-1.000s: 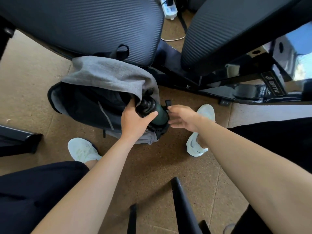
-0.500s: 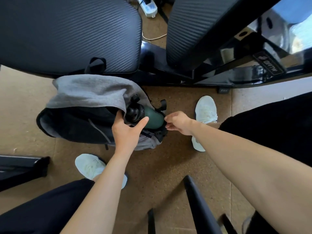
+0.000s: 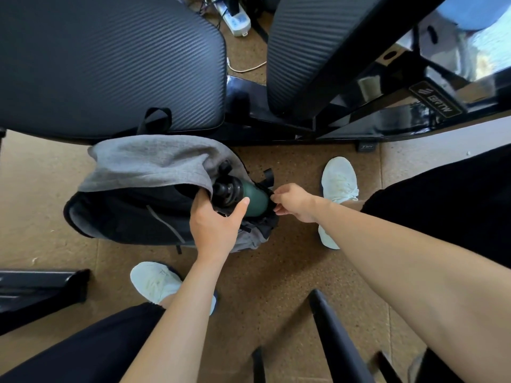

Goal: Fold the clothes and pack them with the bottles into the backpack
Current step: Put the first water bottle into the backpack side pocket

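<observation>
A grey and black backpack (image 3: 121, 217) lies on the floor below a padded bench, its grey flap (image 3: 154, 161) folded back over the opening. A dark green bottle (image 3: 253, 197) with a black cap sits in the pack's right side pocket. My left hand (image 3: 214, 222) grips the bottle near its cap, thumb over the green body. My right hand (image 3: 293, 201) pinches the black pocket edge at the bottle's right end. Any clothes inside the pack are hidden.
Two black padded bench cushions (image 3: 110, 64) and a glossy black frame (image 3: 387, 120) stand behind the pack. My white shoes (image 3: 338, 181) flank it on the cork floor. A power strip (image 3: 235, 17) lies at the back. Black bars (image 3: 337, 338) rise in front.
The view has shifted slightly. My right hand's fingers have closed on the pocket edge beside the bottle. My left hand keeps its grip on the bottle.
</observation>
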{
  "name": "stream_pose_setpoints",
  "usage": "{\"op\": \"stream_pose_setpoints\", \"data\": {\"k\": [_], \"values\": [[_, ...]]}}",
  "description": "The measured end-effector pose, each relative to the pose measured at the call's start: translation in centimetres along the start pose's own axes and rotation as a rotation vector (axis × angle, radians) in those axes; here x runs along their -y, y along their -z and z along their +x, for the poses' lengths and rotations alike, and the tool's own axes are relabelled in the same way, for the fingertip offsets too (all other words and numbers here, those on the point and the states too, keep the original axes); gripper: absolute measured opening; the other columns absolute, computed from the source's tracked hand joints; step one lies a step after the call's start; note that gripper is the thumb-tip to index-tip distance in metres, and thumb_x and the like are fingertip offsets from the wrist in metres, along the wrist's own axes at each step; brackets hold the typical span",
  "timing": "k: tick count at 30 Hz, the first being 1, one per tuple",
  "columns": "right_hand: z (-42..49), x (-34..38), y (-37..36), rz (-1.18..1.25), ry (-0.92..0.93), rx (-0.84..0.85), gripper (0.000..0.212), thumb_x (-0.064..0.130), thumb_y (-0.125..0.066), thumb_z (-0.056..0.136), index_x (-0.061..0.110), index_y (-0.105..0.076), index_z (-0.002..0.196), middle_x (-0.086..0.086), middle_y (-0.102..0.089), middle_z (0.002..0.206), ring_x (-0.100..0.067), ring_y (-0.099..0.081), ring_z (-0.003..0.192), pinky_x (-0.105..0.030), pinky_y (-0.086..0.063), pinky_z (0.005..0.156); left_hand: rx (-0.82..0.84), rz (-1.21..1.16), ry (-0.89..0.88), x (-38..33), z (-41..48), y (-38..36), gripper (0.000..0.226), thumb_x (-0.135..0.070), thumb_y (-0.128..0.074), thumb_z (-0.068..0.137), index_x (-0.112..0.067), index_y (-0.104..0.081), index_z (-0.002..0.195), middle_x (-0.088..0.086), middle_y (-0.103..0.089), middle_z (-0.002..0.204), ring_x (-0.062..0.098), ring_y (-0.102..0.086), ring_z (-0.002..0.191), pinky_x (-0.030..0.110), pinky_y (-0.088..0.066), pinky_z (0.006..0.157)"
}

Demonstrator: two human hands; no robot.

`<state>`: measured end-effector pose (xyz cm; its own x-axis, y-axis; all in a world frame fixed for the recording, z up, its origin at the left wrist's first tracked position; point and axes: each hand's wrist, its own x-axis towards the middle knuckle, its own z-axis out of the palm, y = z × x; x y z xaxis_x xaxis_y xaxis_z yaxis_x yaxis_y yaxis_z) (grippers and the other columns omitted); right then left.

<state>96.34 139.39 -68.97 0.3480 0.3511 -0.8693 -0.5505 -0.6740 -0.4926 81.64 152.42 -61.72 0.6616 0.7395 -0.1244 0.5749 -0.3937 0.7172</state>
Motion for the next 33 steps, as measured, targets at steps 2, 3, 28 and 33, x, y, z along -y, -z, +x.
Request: {"op": "stream_pose_setpoints", "data": {"k": [2,3,28,33], "values": [[-0.2,0.3,-0.1,0.096,-0.004,0.032,0.040,0.009,-0.053,0.104,0.001,-0.049,0.144,-0.017,-0.061,0.122,-0.024,-0.062,0.101,-0.030,-0.054,0.087,0.012,0.109,-0.065,-0.3,-0.1,-0.4,0.078,-0.064,-0.069,0.075,-0.005,-0.062,0.125,0.010,-0.068,0.120,0.028,-0.063,0.115,0.041,-0.053,0.095],[-0.3,0.3,-0.1,0.143,-0.010,0.046,0.040,0.009,-0.053,0.104,0.002,-0.050,0.143,-0.018,-0.060,0.128,-0.026,-0.062,0.107,-0.031,-0.053,0.090,0.011,0.133,-0.076,-0.5,-0.2,-0.6,0.078,-0.064,-0.069,0.075,-0.005,-0.062,0.125,0.011,-0.067,0.120,0.029,-0.062,0.115,0.041,-0.053,0.095],[-5.8,4.3,-0.8,-0.743,0.793,-0.227,0.070,0.048,-0.087,0.070,0.028,-0.057,0.130,0.005,-0.061,0.119,-0.015,-0.056,0.113,-0.037,-0.050,0.099,0.004,-0.351,0.238,0.1,2.2,-0.7,0.063,-0.060,-0.048,0.093,-0.001,-0.067,0.084,0.022,-0.070,0.083,0.036,-0.070,0.083,0.060,-0.058,0.081],[-5.4,4.2,-0.1,-0.579,0.458,-0.458,0.055,0.059,-0.083,0.071,0.026,-0.057,0.107,0.010,-0.063,0.101,-0.011,-0.058,0.093,-0.029,-0.049,0.077,-0.031,-0.334,0.256,-0.8,2.5,-0.8,0.059,-0.048,-0.052,0.099,-0.008,-0.047,0.056,0.013,-0.048,0.053,0.042,-0.061,0.063,0.063,-0.058,0.070]]}}
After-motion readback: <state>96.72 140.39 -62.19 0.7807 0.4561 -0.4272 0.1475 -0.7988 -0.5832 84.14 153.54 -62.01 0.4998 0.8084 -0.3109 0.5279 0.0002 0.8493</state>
